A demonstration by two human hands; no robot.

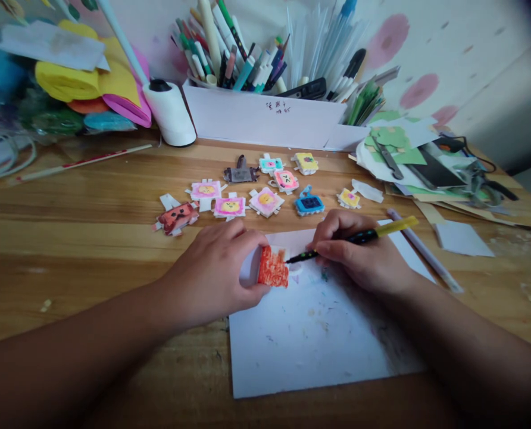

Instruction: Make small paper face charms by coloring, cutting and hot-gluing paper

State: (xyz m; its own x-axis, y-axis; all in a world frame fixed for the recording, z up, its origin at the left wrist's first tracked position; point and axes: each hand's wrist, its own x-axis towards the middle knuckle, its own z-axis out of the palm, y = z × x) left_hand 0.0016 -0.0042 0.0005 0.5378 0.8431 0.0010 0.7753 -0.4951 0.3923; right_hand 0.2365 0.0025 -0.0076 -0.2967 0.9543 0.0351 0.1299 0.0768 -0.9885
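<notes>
Between the thumb and fingers of my left hand (223, 271) is a small paper square (273, 268), mostly coloured orange-red, with a pale patch along its top edge. My right hand (359, 250) grips a marker pen (361, 237) with a dark barrel and a yellow end. The pen's tip is at the right edge of the square; I cannot tell whether it touches. Both hands are over a white sheet (292, 357) marked with small colour stains. Beyond them lie several small coloured paper figures, among them a red one (177, 218) and a blue one (309, 204).
A white box (265, 116) full of pens stands at the back, beside a white lamp base (171, 113). Coloured rolls (69, 80) are piled at the left. Paper scraps, a utility knife (387, 156) and a phone (435, 167) lie at the right, near a pale purple stick (424, 250).
</notes>
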